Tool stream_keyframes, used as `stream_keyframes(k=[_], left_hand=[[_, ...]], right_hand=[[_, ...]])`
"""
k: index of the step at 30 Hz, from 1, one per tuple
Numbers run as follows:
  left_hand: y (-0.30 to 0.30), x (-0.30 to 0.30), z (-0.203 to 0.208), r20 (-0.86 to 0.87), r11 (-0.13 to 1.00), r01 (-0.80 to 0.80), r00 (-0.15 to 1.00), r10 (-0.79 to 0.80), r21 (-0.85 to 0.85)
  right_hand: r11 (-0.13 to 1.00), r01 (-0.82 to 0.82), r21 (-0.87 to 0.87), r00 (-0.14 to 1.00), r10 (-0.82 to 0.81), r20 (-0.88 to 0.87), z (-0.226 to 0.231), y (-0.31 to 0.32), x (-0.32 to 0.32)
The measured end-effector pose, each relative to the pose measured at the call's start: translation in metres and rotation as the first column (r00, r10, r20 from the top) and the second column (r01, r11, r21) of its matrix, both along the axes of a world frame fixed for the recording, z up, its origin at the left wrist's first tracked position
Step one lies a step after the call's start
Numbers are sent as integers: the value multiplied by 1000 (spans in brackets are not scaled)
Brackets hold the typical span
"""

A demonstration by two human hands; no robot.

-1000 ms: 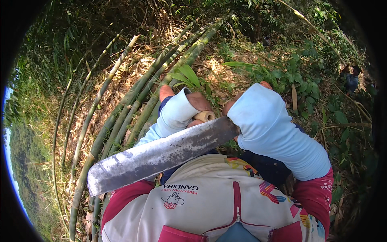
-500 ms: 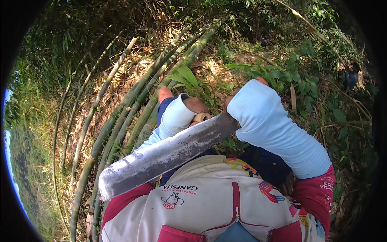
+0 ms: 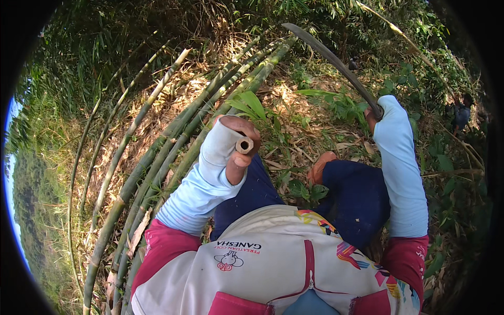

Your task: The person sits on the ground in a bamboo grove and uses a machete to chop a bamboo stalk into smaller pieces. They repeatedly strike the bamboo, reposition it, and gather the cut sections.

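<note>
My left hand (image 3: 239, 139) grips the cut end of a thin bamboo stem (image 3: 244, 145), whose hollow end faces the camera. My right hand (image 3: 374, 115) holds a long curved machete (image 3: 328, 59) by its handle, raised with the blade pointing up and to the left over the ground. Both arms wear pale blue sleeves. Several long green bamboo poles (image 3: 173, 136) lie side by side on the ground to the left of my left hand, running from the lower left to the top centre.
Dry leaves and low green plants (image 3: 315, 115) cover the sloping ground. My knees in dark blue trousers (image 3: 357, 194) are bent below the hands. Dense bushes stand at the top and right, where another person (image 3: 462, 113) is partly visible.
The machete, earlier lying flat across my chest toward the lower left, has swung up and out to the right. My left hand now shows the hollow bamboo end.
</note>
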State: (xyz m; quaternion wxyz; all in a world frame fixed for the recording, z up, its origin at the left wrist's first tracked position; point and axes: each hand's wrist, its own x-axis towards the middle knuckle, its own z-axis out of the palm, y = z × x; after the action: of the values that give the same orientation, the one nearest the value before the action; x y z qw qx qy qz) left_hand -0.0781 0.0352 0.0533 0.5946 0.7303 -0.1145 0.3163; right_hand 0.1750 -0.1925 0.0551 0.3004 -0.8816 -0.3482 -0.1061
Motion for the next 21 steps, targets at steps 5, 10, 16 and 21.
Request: stream_keyframes(k=[5, 10, 16, 21], left_hand=[[-8, 21, 6, 74, 982, -165, 985, 159, 88], [-4, 14, -21, -32, 849, 146, 982, -188, -508], [0, 11, -21, 539, -557, 252, 719, -440, -791], [1, 15, -31, 579, -516, 323, 663, -475, -793]], right_hand=[[955, -230, 186, 972, 235, -9, 16, 9, -41], [908, -414, 64, 910, 413, 28, 34, 16, -78], [811, -568, -143, 777, 585, 232, 48, 33, -99], [798, -576, -178, 756, 602, 256, 48, 40, -105]])
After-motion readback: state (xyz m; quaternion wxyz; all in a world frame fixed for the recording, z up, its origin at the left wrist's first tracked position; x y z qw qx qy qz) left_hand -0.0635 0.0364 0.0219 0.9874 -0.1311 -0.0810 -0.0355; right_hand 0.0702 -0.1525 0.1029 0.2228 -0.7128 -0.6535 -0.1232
